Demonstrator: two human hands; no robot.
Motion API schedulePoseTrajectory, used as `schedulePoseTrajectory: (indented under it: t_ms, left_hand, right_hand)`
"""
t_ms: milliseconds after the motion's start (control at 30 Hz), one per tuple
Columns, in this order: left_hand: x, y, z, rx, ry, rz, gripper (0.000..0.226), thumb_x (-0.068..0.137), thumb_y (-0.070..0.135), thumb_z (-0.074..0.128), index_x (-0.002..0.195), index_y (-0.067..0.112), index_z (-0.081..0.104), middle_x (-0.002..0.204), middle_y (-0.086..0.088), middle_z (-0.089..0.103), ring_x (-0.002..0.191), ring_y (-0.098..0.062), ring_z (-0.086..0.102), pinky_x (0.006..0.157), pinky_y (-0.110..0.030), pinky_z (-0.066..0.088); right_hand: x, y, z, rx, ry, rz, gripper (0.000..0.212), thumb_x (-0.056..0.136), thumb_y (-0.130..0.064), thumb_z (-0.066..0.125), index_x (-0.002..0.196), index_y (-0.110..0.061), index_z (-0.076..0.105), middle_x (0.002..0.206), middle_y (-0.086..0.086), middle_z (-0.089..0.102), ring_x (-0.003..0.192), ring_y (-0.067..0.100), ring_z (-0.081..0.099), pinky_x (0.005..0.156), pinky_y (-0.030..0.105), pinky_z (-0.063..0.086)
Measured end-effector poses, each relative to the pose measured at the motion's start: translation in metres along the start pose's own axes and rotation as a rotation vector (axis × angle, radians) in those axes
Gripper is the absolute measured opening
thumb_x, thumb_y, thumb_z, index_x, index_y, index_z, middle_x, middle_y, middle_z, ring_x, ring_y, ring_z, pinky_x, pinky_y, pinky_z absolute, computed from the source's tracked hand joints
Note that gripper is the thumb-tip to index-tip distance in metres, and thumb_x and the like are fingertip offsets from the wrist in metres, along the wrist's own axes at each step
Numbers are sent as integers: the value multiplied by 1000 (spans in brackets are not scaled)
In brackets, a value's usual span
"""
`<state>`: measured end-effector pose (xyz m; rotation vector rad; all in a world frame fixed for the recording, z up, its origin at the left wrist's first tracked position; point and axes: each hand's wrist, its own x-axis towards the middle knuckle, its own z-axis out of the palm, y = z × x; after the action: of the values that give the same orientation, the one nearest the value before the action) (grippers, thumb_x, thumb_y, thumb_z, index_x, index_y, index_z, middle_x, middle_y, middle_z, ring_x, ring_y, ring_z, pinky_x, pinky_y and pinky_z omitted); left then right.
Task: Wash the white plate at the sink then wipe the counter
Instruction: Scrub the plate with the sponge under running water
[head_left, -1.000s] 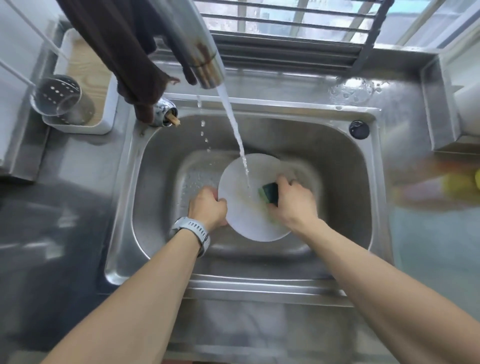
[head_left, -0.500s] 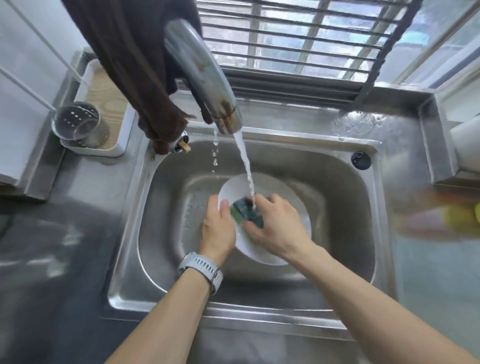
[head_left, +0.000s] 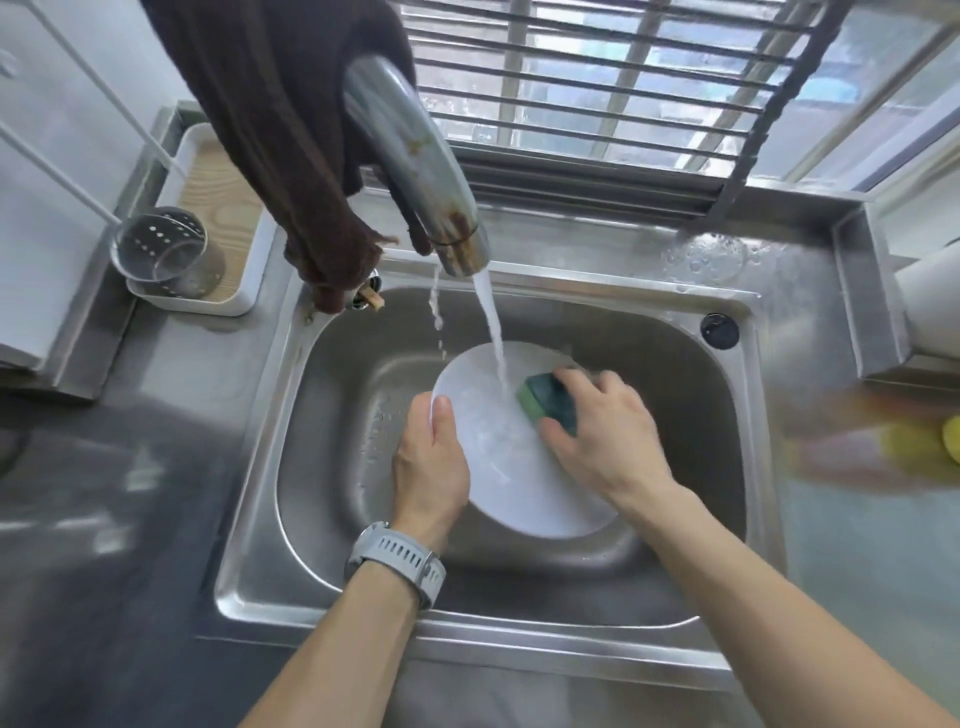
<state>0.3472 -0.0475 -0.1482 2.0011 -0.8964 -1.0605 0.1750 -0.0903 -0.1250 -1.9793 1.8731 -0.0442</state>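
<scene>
left arm: bare forearm reaches forward from the lower edge, a grey watch strapped at the wrist
left hand: palm side turned inward, thumb up and lying on the white plate rim, fingers tucked behind it
right arm: bare forearm comes in from the lower right
right hand: back up, fingers curled over a green sponge, pressing it on the plate

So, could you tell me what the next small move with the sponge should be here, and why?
Probably sweep the sponge down across the near half of the white plate. The right hand presses it near the far right edge, where the water stream lands, and the left hand grips the left rim over the sink. The near part lies bare below the sponge.
</scene>
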Motion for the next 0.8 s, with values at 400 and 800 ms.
schedulePoseTrajectory:
  t_ms: [400, 800]
  left_hand:
    - [-7, 2, -3, 12, -18, -13, 36, 106, 48, 32, 84, 25, 47, 72, 14, 56, 67, -6, 50, 65, -39, 39]
    - [-15, 3, 5, -6, -22, -40, 36, 106, 49, 33, 84, 26, 51, 76, 8, 60, 74, -15, 54, 69, -39, 42]
  right_hand:
    - [-41, 1, 2, 27, 44, -37, 55, 84, -45, 60, 136, -31, 47, 108, 6, 52, 98, 32, 56, 84, 37, 46]
    - [-56, -14, 12, 128, -7, -138, 50, 83, -46, 60, 130, -35, 48, 100, 3, 51, 92, 29, 56, 77, 37, 49]
